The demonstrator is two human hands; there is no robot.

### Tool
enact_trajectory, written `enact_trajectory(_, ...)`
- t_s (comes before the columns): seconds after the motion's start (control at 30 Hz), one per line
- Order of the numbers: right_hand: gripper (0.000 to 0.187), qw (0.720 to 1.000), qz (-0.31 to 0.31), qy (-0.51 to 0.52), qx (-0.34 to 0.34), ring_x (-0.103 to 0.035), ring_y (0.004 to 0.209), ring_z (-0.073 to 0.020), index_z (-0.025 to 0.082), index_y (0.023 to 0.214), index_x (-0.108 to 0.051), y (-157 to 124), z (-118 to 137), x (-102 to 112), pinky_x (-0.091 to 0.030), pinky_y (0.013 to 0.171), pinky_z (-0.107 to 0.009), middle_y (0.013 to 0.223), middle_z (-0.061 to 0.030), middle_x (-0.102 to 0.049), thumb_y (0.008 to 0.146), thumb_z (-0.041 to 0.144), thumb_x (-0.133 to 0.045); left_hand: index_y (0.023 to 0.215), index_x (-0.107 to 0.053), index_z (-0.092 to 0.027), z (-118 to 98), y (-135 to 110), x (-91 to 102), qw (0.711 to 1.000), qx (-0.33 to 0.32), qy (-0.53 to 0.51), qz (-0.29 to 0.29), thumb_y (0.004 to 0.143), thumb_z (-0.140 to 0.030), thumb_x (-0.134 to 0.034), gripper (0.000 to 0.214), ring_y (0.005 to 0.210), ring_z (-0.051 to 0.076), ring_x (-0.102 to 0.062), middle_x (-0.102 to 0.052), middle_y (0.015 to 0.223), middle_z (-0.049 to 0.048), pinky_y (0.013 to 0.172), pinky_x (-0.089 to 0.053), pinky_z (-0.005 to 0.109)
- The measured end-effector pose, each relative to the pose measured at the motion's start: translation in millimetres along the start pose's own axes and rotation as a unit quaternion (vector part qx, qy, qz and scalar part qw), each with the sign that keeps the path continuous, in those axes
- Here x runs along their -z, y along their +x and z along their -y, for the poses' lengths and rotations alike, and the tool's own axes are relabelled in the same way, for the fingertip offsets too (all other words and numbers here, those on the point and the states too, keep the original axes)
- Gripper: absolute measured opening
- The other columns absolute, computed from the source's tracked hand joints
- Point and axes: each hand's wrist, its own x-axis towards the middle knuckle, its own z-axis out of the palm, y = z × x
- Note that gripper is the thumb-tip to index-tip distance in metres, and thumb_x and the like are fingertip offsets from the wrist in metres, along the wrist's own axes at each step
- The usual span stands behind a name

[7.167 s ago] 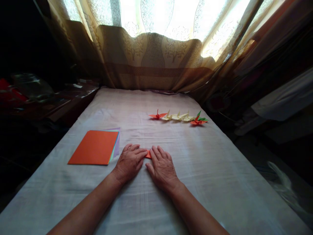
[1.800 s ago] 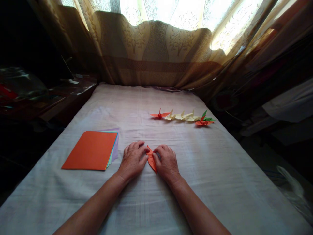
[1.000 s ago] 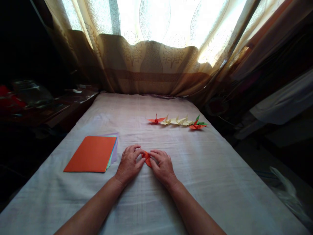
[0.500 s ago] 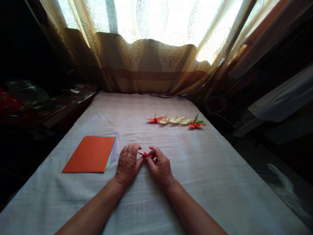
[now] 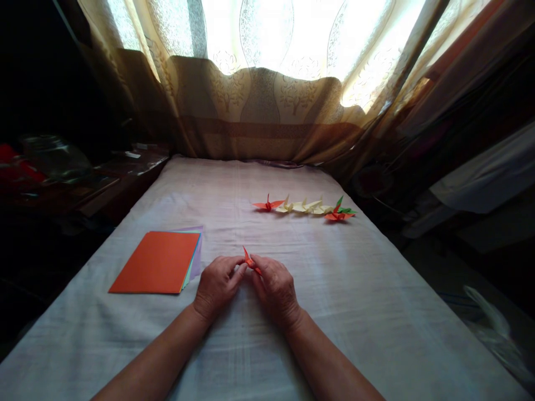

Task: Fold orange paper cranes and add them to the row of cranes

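Both of my hands meet at the middle of a bed covered with a pale sheet (image 5: pixel 355 312). My left hand (image 5: pixel 217 285) and my right hand (image 5: pixel 276 287) pinch a small folded orange paper piece (image 5: pixel 249 260) between their fingertips. One pointed tip of the paper sticks up above the fingers. Most of the piece is hidden by my fingers.
A stack of coloured paper sheets with an orange one on top (image 5: pixel 157 262) lies to the left of my hands. A row of several finished paper cranes (image 5: pixel 305 206), orange, cream and green, sits farther back on the right. Curtains (image 5: pixel 259 106) hang behind the bed.
The orange piece lay flat under my fingers earlier; it is now lifted off the sheet and held between both hands, with a tip pointing up.
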Motion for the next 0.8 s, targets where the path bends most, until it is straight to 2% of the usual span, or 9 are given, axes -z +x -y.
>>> enact_trajectory(0.13, 0.037, 0.999, 0.011, 0.035, 0.003, -0.066, 0.103, -0.0176, 0.023, 0.131, -0.053, -1.2, -0.2, -2.1, -0.053, 0.091, -0.033, 0.112, -0.0069, -0.071, 0.094, 0.017, -0.048, 0.100, -0.071, -0.024, -1.2, 1.5, 1.2, 0.995, 0.063, -0.068, 0.030, 0.090, -0.041, -0.052, 0.027, 0.084, 0.019, -0.069, -0.075, 0.094, 0.0023, 0.078, -0.052, 0.030)
enact_trajectory(0.23, 0.040, 0.996, 0.015, 0.091, 0.004, -0.066, 0.104, -0.0187, 0.022, 0.131, -0.053, -1.0, -0.3, -1.2, -0.054, 0.092, -0.034, 0.112, -0.0082, -0.070, 0.092, 0.022, -0.055, 0.098, -0.071, -0.024, 0.1, 4.7, 1.3, 0.981, 0.124, -0.146, 0.040, 0.087, -0.041, -0.053, 0.027, 0.085, 0.019, -0.070, -0.076, 0.094, 0.0000, 0.076, -0.053, 0.027)
enact_trajectory(0.33, 0.034, 0.992, 0.017, 0.124, -0.033, -0.067, 0.098, -0.0190, 0.022, 0.122, -0.059, -0.6, -3.6, 1.6, -0.055, 0.089, -0.034, 0.106, -0.0077, -0.072, 0.089, 0.022, -0.056, 0.098, -0.070, -0.023, 5.1, 8.1, 0.6, 0.966, 0.163, -0.196, 0.050, 0.084, -0.038, -0.053, 0.027, 0.085, 0.019, -0.071, -0.076, 0.095, 0.0000, 0.076, -0.053, 0.027)
enact_trajectory(0.47, 0.030, 0.987, 0.003, 0.122, -0.101, -0.068, 0.088, -0.0171, 0.022, 0.109, -0.064, -2.2, -13.2, 4.2, -0.056, 0.081, -0.032, 0.097, -0.0058, -0.072, 0.086, 0.013, -0.047, 0.112, -0.062, -0.021, 12.3, 10.4, 1.0, 0.965, 0.185, -0.175, 0.058, 0.082, -0.035, -0.053, 0.034, 0.077, 0.018, -0.070, -0.074, 0.084, -0.0005, 0.072, -0.052, 0.027)
enact_trajectory(0.53, 0.029, 0.988, 0.007, 0.111, -0.104, -0.068, 0.084, -0.0173, 0.022, 0.105, -0.065, -3.3, -16.3, 4.6, -0.056, 0.078, -0.032, 0.094, -0.0053, -0.072, 0.083, 0.012, -0.048, 0.122, -0.054, -0.022, 13.6, 10.3, 1.7, 0.970, 0.178, -0.147, 0.074, 0.084, -0.032, -0.051, 0.039, 0.073, 0.017, -0.069, -0.072, 0.080, -0.0023, 0.068, -0.050, 0.026)
enact_trajectory(0.63, 0.026, 0.994, 0.036, 0.093, -0.051, -0.066, 0.090, -0.0191, 0.022, 0.104, -0.064, -3.9, -15.4, 4.4, -0.053, 0.081, -0.035, 0.097, -0.0057, -0.071, 0.082, 0.012, -0.053, 0.125, -0.049, -0.024, 11.6, 8.6, 1.5, 0.983, 0.136, -0.082, 0.092, 0.087, -0.026, -0.050, 0.038, 0.076, 0.016, -0.067, -0.071, 0.084, -0.0025, 0.069, -0.049, 0.026)
enact_trajectory(0.7, 0.026, 0.995, 0.053, 0.077, -0.017, -0.063, 0.094, -0.0201, 0.023, 0.105, -0.065, -3.9, -12.7, 3.6, -0.051, 0.084, -0.036, 0.102, -0.0064, -0.069, 0.082, 0.014, -0.057, 0.119, -0.052, -0.026, 8.7, 7.0, 0.4, 0.992, 0.100, -0.018, 0.077, 0.087, -0.023, -0.051, 0.032, 0.081, 0.017, -0.066, -0.070, 0.088, -0.0011, 0.073, -0.049, 0.028)
enact_trajectory(0.8, 0.026, 0.996, 0.071, 0.046, -0.006, -0.060, 0.096, -0.0210, 0.025, 0.106, -0.067, -3.5, -9.4, 1.5, -0.049, 0.085, -0.037, 0.105, -0.0075, -0.066, 0.082, 0.016, -0.061, 0.098, -0.060, -0.024, 5.3, 6.0, -0.4, 0.996, 0.039, 0.057, 0.055, 0.086, -0.020, -0.056, 0.014, 0.091, 0.020, -0.062, -0.068, 0.094, 0.0020, 0.081, -0.048, 0.031)
